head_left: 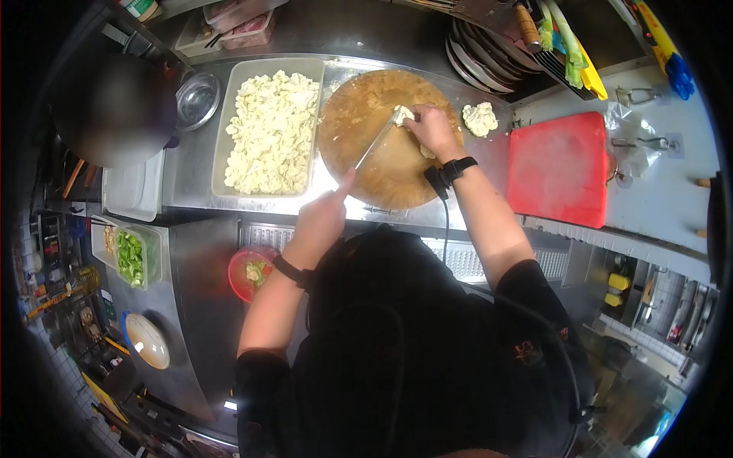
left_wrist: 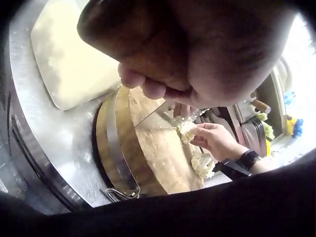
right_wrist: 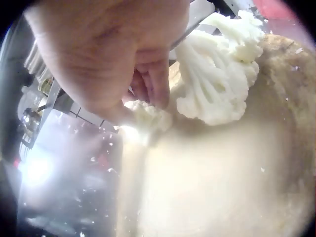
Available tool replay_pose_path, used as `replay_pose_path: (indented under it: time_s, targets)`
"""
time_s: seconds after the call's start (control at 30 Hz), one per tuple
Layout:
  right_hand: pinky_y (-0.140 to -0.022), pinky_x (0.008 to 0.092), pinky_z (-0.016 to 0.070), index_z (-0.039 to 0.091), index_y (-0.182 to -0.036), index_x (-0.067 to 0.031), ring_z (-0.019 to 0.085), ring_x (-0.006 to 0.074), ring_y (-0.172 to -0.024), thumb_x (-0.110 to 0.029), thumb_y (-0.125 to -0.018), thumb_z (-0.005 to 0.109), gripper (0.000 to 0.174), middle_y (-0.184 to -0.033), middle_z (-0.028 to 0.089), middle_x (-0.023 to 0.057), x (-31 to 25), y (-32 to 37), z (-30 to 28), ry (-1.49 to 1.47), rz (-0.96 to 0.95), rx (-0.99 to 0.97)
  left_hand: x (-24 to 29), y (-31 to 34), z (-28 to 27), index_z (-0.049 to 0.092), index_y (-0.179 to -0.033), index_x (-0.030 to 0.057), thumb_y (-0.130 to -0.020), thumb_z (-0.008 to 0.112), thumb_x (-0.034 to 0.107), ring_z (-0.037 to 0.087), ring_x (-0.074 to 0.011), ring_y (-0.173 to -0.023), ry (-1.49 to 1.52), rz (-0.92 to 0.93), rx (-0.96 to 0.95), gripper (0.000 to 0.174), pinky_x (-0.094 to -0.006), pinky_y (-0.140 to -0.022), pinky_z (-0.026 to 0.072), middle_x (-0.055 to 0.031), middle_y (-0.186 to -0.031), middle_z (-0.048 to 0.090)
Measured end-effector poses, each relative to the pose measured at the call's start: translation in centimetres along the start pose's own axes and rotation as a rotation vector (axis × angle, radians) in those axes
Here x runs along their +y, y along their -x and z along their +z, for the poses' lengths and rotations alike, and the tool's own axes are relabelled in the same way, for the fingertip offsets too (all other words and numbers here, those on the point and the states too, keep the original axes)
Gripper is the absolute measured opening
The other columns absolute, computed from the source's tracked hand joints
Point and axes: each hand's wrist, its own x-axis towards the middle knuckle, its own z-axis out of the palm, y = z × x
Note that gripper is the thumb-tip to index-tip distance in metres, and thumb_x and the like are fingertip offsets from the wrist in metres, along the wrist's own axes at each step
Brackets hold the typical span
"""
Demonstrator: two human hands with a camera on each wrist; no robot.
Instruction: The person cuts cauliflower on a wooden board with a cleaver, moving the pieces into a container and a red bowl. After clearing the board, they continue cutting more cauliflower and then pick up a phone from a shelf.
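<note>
In the head view the left hand (head_left: 321,221) grips the handle of a knife (head_left: 374,145), whose blade lies over the round wooden board (head_left: 366,99). The right hand (head_left: 431,130) pinches a small cauliflower floret (head_left: 402,115) beside the blade tip. The left wrist view shows the dark wooden handle (left_wrist: 143,49) in the left hand (left_wrist: 232,49) and the blade (left_wrist: 160,118) against the floret (left_wrist: 185,132). In the right wrist view a larger cauliflower piece (right_wrist: 212,79) rests on the board near the right hand (right_wrist: 108,59), next to the pinched floret (right_wrist: 148,118).
Left of the board stands a tray (head_left: 221,164) full of cut cauliflower. Another cauliflower piece (head_left: 480,120) lies to the board's right, before a red cutting board (head_left: 557,168). Plates (head_left: 489,61) are stacked behind. A red bowl (head_left: 234,278) is below at the left.
</note>
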Motion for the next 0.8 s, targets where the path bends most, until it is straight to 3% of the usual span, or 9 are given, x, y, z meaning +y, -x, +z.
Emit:
replay_pose_path:
  time_s: [0.5, 0.57, 0.67, 0.73, 0.8]
  targets:
    - [-0.092, 0.0466, 0.0552, 0.079, -0.107, -0.0064, 0.069, 0.0403, -0.099, -0.019, -0.084, 0.076, 0.026, -0.101, 0.074, 0.0212, -0.1, 0.3, 0.0, 0.079, -0.025, -0.025, 2.2, -2.4, 0.7, 0.042, -0.161, 0.0183, -0.091, 0.059, 0.001, 0.069, -0.0383, -0.069, -0.032, 0.024, 0.008, 0.075, -0.0493, -0.064, 0.0564, -0.0193, -0.082, 0.068]
    - [-0.089, 0.0444, 0.057, 0.078, -0.106, -0.0056, 0.071, 0.0378, -0.096, -0.015, -0.084, 0.078, 0.024, -0.101, 0.075, 0.0199, -0.3, 0.3, -0.4, 0.009, 0.047, -0.039, 1.3, -2.8, 1.3, 0.042, -0.161, 0.018, -0.091, 0.059, 0.001, 0.069, -0.0387, -0.07, -0.04, 0.013, 0.031, 0.074, -0.0496, -0.066, 0.0567, -0.0206, -0.082, 0.069]
    - [-0.084, 0.042, 0.0582, 0.076, -0.106, -0.0043, 0.073, 0.0342, -0.093, -0.011, -0.083, 0.081, 0.024, -0.101, 0.076, 0.0186, 0.4, 0.8, -0.5, -0.162, 0.103, -0.05, 0.9, -3.0, 0.8, 0.04, -0.163, 0.0188, -0.094, 0.059, 0.002, 0.069, -0.041, -0.072, 0.095, -0.088, -0.04, 0.074, -0.0498, -0.068, 0.0554, -0.0241, -0.079, 0.067]
    - [-0.084, 0.0397, 0.0583, 0.075, -0.106, -0.0033, 0.074, 0.0314, -0.093, -0.01, -0.084, 0.082, 0.024, -0.103, 0.076, 0.0179, 1.1, 0.6, 0.0, -0.212, 0.123, -0.048, 0.8, -3.2, -0.4, 0.037, -0.164, 0.0205, -0.096, 0.059, 0.004, 0.068, -0.0436, -0.074, 0.365, -0.286, -0.137, 0.074, -0.0507, -0.07, 0.0527, -0.0265, -0.076, 0.065]
    - [-0.084, 0.0375, 0.0583, 0.075, -0.107, -0.0023, 0.075, 0.0285, -0.093, -0.009, -0.084, 0.083, 0.025, -0.105, 0.077, 0.0172, 1.5, 0.7, 0.1, -0.262, 0.152, -0.046, 0.5, -2.5, -0.5, 0.036, -0.164, 0.0213, -0.096, 0.06, 0.004, 0.067, -0.0444, -0.074, 0.318, -0.248, -0.118, 0.074, -0.051, -0.07, 0.0519, -0.0268, -0.077, 0.064]
